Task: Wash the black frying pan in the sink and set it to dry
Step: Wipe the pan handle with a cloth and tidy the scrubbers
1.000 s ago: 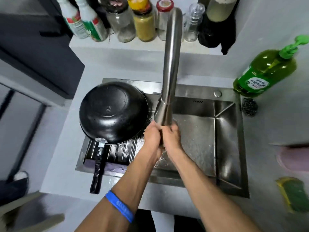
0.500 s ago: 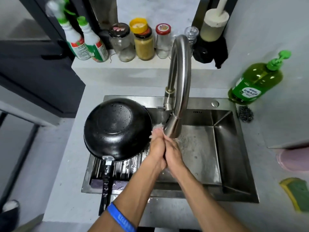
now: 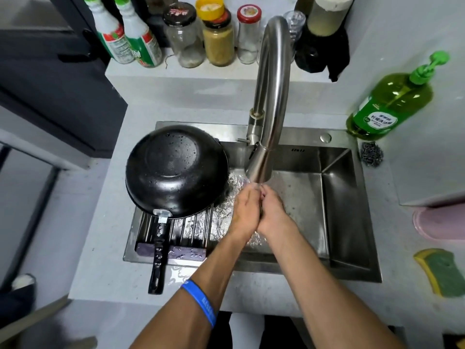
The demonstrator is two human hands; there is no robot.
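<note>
The black frying pan (image 3: 176,171) lies upside down on the ribbed drying rack (image 3: 191,229) over the left part of the sink (image 3: 349,222), its handle pointing toward the lower frame edge. At centre, under the running faucet (image 3: 270,96), the left hand (image 3: 245,212) and right hand (image 3: 273,212) press together with loosely bent fingers, holding nothing.

Pan (image 3: 176,170) black, glossy, with faint concentric rings on its base; handle (image 3: 158,258) black with a silver bracket. Sink (image 3: 352,222) and tap (image 3: 273,96) brushed steel grey. Desk (image 3: 105,248) pale grey. Soap bottle (image 3: 390,104) yellow-green, green pump, green-white label. Sponge (image 3: 441,272) green with a yellow edge. Wristband (image 3: 201,302) blue. Scourer (image 3: 372,156) dark grey. Rack edge (image 3: 186,253) purple.
</note>
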